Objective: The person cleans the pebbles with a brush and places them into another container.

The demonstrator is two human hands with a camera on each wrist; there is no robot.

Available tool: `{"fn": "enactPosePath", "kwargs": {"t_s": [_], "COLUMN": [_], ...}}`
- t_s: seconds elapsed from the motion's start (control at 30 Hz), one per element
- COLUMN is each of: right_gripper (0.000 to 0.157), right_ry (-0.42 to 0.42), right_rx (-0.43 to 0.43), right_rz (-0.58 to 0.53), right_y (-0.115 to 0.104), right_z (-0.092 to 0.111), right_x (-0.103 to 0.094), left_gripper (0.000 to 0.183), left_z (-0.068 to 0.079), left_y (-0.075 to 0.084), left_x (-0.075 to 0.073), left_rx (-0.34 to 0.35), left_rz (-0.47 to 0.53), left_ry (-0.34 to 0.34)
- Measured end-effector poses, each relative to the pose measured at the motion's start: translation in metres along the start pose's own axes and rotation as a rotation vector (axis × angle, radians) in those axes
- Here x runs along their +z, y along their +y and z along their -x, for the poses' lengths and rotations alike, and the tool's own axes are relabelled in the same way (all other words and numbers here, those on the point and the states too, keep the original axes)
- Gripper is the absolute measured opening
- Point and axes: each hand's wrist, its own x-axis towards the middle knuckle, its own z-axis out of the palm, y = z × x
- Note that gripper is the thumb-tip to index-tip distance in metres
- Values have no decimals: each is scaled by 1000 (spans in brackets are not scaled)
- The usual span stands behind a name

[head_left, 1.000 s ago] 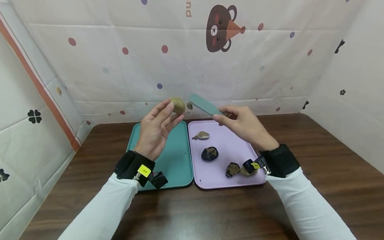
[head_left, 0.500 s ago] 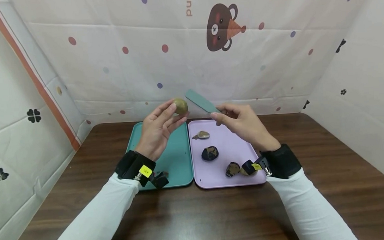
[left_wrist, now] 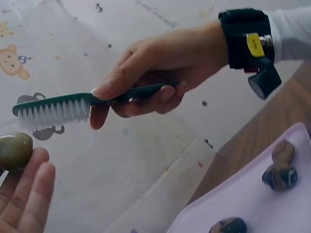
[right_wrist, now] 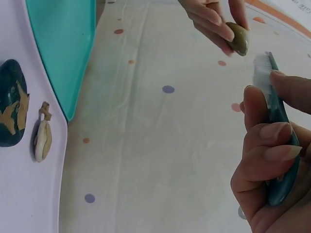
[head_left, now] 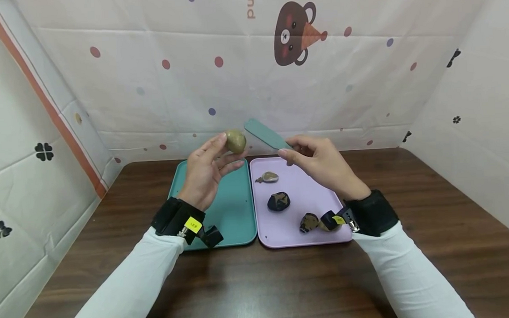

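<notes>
My left hand [head_left: 202, 172] holds a smooth olive-green stone [head_left: 235, 141] between thumb and fingers, raised above the teal tray [head_left: 231, 206]. My right hand [head_left: 317, 161] grips a teal-green brush [head_left: 264, 132] by its handle. Its white bristles [left_wrist: 53, 114] face down in the left wrist view, near the stone but apart from it. From the right wrist, the brush [right_wrist: 281, 141] runs through curled fingers, and the stone [right_wrist: 238, 40] shows its glossy side beyond the bristle end.
The lilac tray [head_left: 278, 237] holds a dark stone with brown patches [head_left: 279, 201], a small pale stone with a brown fragment [head_left: 268, 177], a mottled stone [head_left: 309, 222] and another partly hidden by the wrist camera. A patterned sheet [head_left: 172, 96] hangs behind the wooden table [head_left: 242, 286].
The brush has shifted slightly left and up. My left hand moved the stone a little right, then back left, and now turns it differently in the fingers.
</notes>
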Motion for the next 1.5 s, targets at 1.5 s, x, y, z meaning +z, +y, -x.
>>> {"fn": "enactPosePath", "kwargs": {"t_s": [1.5], "right_gripper": [46], "right_ry": [243], "right_rx": [234], "right_rz": [-88], "right_y": [38], "right_z": [-7], "right_x": [-4], "left_gripper": [36], "left_z": [-17], "left_y": [-27], "left_x": [-43], "left_rx": [-66], "left_rz": [-562], "left_ry": [123]}}
